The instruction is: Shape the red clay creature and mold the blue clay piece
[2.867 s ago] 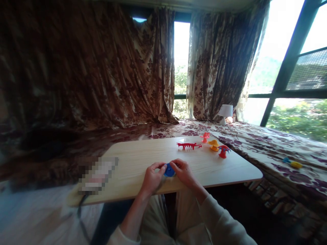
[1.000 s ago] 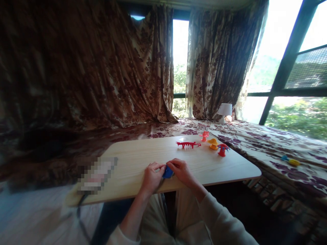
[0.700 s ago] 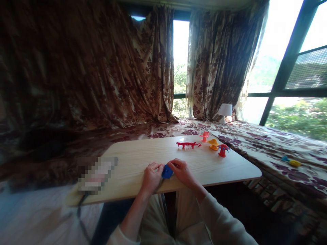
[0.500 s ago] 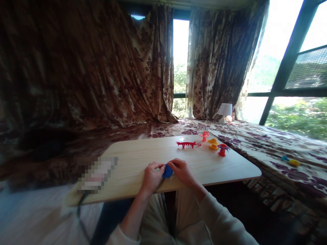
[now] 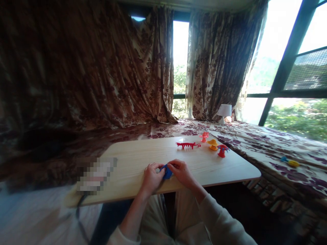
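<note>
Between my two hands is a small blue lump of modelling clay (image 5: 167, 173), held just above the near edge of the table (image 5: 133, 163). My left hand (image 5: 152, 177) grips its left side, fingers bent and thumb pressed into it. From the right, my right hand (image 5: 181, 171) pinches the top edge with thumb and fingers. Fingers cover part of the lump, so its full shape is hidden. Beyond the hands stands a long red clay figure (image 5: 188, 145) on thin legs. To its right are a pink-red figure (image 5: 204, 137), a yellow figure (image 5: 213, 144) and a red mushroom-like figure (image 5: 223, 150) with blue strips.
At the table's left end lies a pixelated object (image 5: 95, 177) with a dark cable (image 5: 81, 221). A blue-and-yellow item (image 5: 291, 161) rests on the flowered cover at right. A small white lamp (image 5: 224, 110) stands by the curtains (image 5: 217, 64).
The left fingers and thumb have shifted on the blue clay, and a blue bit now shows above the left thumb. The right hand stays nearly in place; the figures have not moved.
</note>
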A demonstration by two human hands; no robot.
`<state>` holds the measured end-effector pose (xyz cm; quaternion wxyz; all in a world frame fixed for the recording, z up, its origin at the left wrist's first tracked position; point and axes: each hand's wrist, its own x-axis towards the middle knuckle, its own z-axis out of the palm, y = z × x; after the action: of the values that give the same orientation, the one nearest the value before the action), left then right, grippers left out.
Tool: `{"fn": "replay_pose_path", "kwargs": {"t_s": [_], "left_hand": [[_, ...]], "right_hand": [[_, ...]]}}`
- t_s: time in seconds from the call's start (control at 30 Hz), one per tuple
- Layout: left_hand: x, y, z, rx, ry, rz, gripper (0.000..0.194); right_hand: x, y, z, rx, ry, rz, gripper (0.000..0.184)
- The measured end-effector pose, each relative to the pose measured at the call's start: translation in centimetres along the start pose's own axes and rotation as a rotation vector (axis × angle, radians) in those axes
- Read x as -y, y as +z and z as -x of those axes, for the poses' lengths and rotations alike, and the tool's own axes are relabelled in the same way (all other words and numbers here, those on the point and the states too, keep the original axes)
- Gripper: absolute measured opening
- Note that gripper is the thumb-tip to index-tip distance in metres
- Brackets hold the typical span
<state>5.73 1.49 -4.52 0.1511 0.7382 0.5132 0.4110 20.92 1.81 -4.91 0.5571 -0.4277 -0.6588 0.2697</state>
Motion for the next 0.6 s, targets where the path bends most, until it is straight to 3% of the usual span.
{"fn": "replay_pose_path", "kwargs": {"t_s": [0.6], "left_hand": [[0.3,0.13,0.13,-0.039,-0.022,-0.014,0.027]], "right_hand": [[0.62,-0.14,0.06,0.042,-0.029,0.016,0.018]]}}
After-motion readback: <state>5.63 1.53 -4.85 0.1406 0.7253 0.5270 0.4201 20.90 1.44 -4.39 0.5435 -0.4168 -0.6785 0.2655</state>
